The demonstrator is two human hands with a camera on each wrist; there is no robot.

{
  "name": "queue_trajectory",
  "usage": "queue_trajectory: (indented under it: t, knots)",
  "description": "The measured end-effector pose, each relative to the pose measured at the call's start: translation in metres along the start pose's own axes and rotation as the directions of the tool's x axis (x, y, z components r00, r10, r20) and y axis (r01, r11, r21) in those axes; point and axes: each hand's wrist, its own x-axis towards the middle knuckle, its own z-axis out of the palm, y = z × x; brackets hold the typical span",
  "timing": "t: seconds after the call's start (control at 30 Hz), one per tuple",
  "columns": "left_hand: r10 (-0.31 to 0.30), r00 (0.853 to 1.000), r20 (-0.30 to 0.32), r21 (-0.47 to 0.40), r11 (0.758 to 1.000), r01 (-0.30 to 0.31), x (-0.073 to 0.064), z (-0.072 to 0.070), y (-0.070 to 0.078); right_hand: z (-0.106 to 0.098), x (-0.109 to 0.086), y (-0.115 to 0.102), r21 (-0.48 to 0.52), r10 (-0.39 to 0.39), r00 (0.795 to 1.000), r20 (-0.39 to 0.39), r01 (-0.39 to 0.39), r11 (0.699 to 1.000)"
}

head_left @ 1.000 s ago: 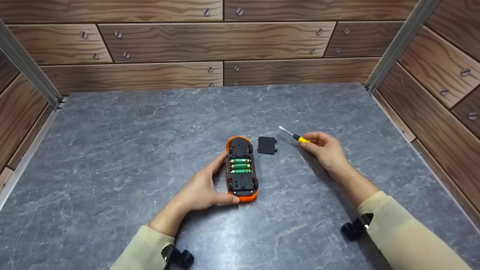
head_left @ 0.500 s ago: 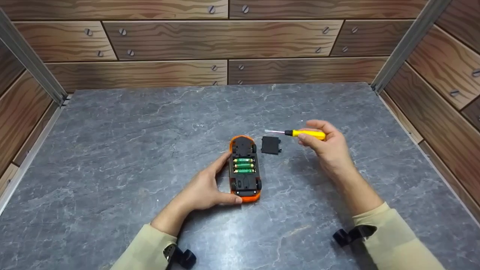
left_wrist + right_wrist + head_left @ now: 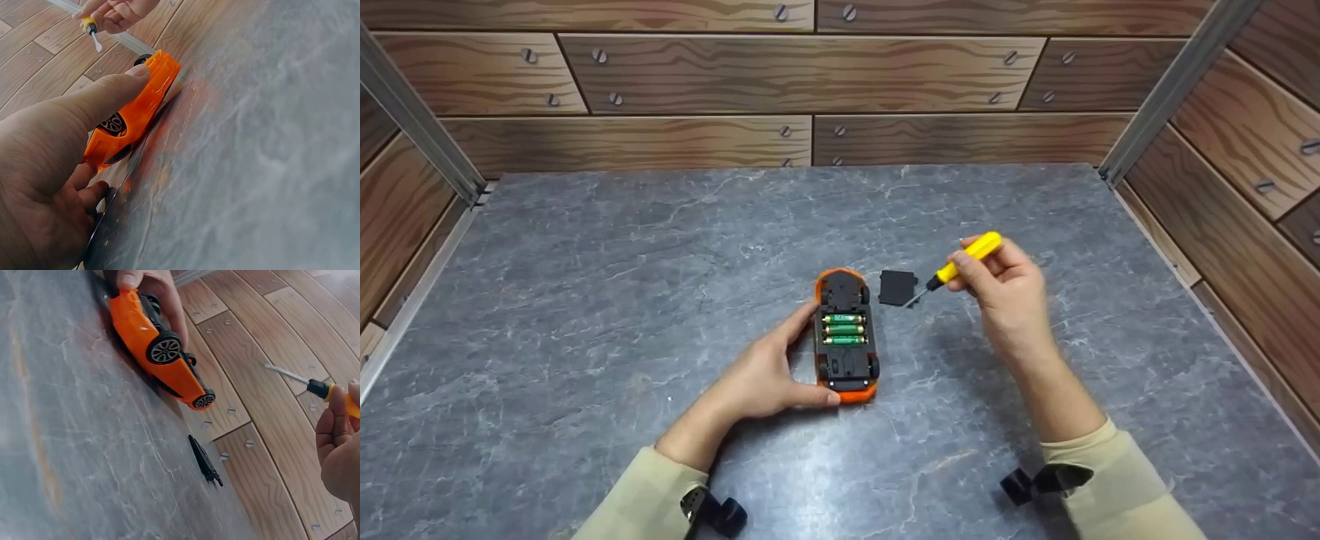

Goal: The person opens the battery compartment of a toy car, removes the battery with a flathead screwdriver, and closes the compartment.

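An orange toy car (image 3: 846, 367) lies upside down on the table, its black underside up and the battery bay uncovered. Three green batteries (image 3: 844, 329) sit side by side in the bay. My left hand (image 3: 761, 379) grips the car from its left side, thumb at the near end and fingers at the far left edge. In my right hand (image 3: 1009, 300) I pinch a screwdriver (image 3: 969, 257) by its yellow handle, with the tip slanting down to the left. Just right of the car lies a black battery cover (image 3: 898, 288), and the screwdriver's tip hovers near it, apart from the car.
The grey marbled table (image 3: 622, 300) spreads around the car. Wood-patterned walls (image 3: 697, 75) with metal corner posts (image 3: 1155, 90) enclose its back and sides. A tiny pale speck (image 3: 670, 399) lies left of my left wrist.
My right hand has turned the screwdriver from pointing left and away to pointing down toward me, its handle now raised. My left hand and the car stay in place.
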Motion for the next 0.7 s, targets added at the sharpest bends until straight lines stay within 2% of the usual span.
queue_trajectory:
  t: [0.17,0.33,0.5,0.7]
  knots:
    - [0.004,1.000,0.001,0.010,1.000,-0.004,0.000,0.000,0.000,0.006,-0.007,0.004,-0.173,0.037,0.995,0.091,-0.021,0.985]
    - [0.001,1.000,0.005,0.016,1.000,-0.001,0.001,0.001,0.001,0.007,-0.010,0.007,-0.241,0.093,0.977,0.194,-0.045,0.970]
    - [0.000,1.000,0.009,0.003,1.000,0.000,0.001,0.001,0.002,0.008,-0.011,0.009,-0.287,0.072,0.965,0.253,0.004,0.958]
    - [0.002,1.000,0.007,0.006,1.000,-0.002,0.000,0.000,0.001,0.012,-0.012,0.010,-0.331,0.030,0.957,0.288,0.070,0.941]
